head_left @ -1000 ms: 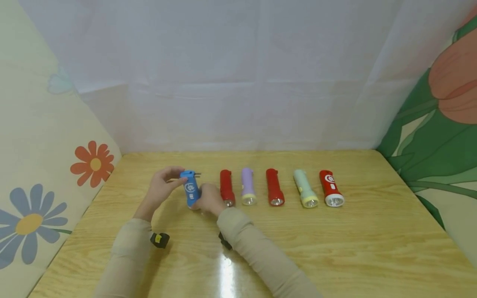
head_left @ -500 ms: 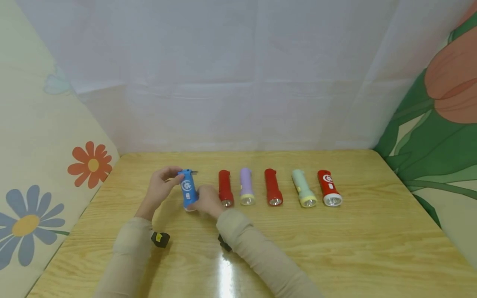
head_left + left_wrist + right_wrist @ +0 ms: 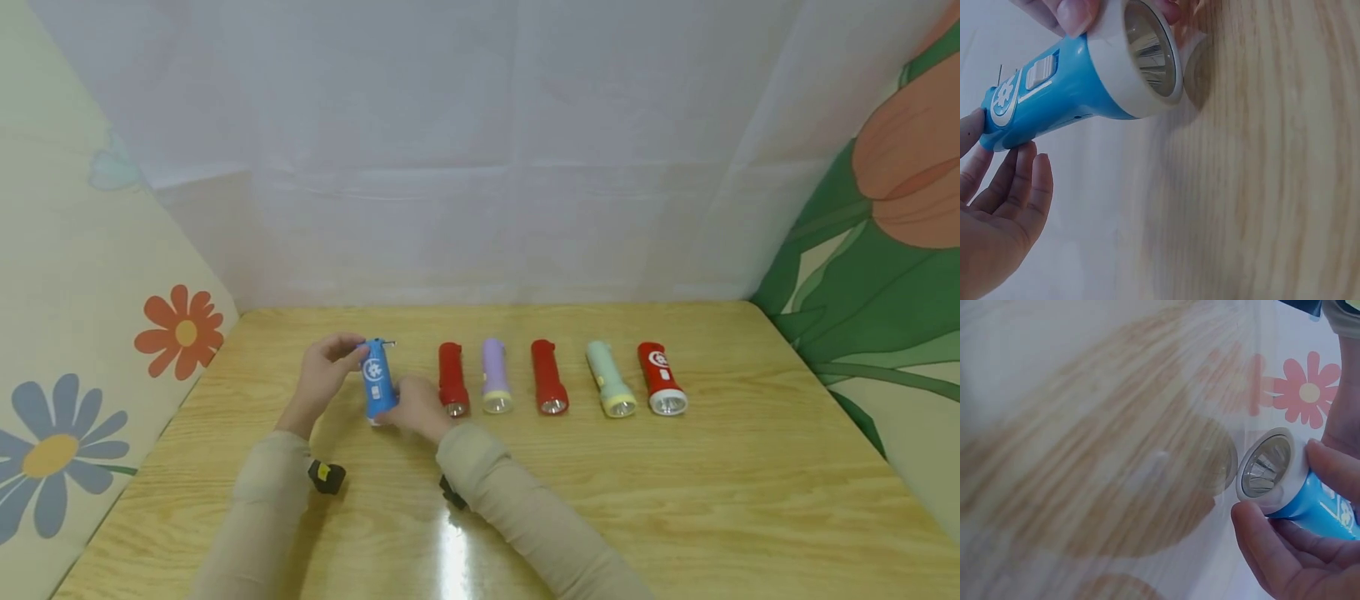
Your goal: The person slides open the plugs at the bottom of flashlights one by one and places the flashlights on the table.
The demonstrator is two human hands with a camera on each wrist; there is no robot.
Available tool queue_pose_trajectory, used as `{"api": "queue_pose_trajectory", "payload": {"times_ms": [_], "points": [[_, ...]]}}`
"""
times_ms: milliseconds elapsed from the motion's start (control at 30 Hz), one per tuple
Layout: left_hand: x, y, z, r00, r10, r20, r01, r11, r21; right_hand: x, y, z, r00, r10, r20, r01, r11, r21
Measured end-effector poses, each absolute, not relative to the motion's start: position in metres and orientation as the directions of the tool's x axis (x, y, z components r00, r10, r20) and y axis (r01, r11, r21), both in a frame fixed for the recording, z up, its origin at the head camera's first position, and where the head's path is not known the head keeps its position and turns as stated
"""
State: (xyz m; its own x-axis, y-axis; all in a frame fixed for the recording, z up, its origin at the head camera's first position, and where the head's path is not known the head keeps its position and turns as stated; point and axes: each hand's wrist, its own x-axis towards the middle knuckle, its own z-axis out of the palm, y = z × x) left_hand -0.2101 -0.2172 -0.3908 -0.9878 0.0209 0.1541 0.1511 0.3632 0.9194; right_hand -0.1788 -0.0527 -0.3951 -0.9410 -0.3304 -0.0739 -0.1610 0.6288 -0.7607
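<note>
Both hands hold a blue flashlight [image 3: 377, 382] at the left end of a row of flashlights. At its tail, the left hand [image 3: 324, 375] pinches it between thumb and fingers, beside thin metal prongs. Lower down, the right hand [image 3: 420, 408] grips the white head, its thumb and fingers on opposite sides. In the left wrist view the white switch [image 3: 1041, 72] and a white gear emblem [image 3: 1004, 97] show on the blue body. The clear lens [image 3: 1266, 465] faces the wooden table in the right wrist view, its rim close to the surface and its reflection.
To the right lie a red flashlight [image 3: 452, 377], a purple one [image 3: 495, 371], another red one [image 3: 549, 375], a mint-green one [image 3: 609, 375] and a red one with a white head [image 3: 662, 375]. A white cloth [image 3: 487, 167] hangs behind the wooden table [image 3: 675, 500].
The blue flashlight has shifted slightly left and turned a little in both hands, so its prongs look shorter now. The other flashlights keep their places; the head view has shifted slightly.
</note>
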Motion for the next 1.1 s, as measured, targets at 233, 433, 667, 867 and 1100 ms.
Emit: {"api": "queue_pose_trajectory", "payload": {"times_ms": [233,433,667,867,1100], "points": [[-0.215,-0.214,-0.393,-0.99,0.016,0.14,0.136,0.365,0.921,-0.177,-0.053,-0.393,-0.942,-0.323,-0.091,-0.139,0.622,-0.77],[-0.218,-0.21,-0.394,-0.991,0.024,0.132,0.132,0.362,0.923,-0.177,-0.053,-0.396,-0.944,-0.317,-0.088,-0.133,0.612,-0.779],[-0.221,-0.208,-0.397,-0.991,0.029,0.131,0.133,0.351,0.927,-0.177,-0.053,-0.398,-0.944,-0.318,-0.09,-0.128,0.604,-0.787],[-0.223,-0.207,-0.396,-0.995,0.044,0.093,0.102,0.358,0.928,-0.178,-0.053,-0.398,-0.943,-0.322,-0.082,-0.136,0.599,-0.789],[-0.227,-0.208,-0.395,-0.998,0.063,0.029,0.049,0.351,0.935,-0.18,-0.054,-0.397,-0.942,-0.314,-0.119,-0.104,0.611,-0.785]]}}
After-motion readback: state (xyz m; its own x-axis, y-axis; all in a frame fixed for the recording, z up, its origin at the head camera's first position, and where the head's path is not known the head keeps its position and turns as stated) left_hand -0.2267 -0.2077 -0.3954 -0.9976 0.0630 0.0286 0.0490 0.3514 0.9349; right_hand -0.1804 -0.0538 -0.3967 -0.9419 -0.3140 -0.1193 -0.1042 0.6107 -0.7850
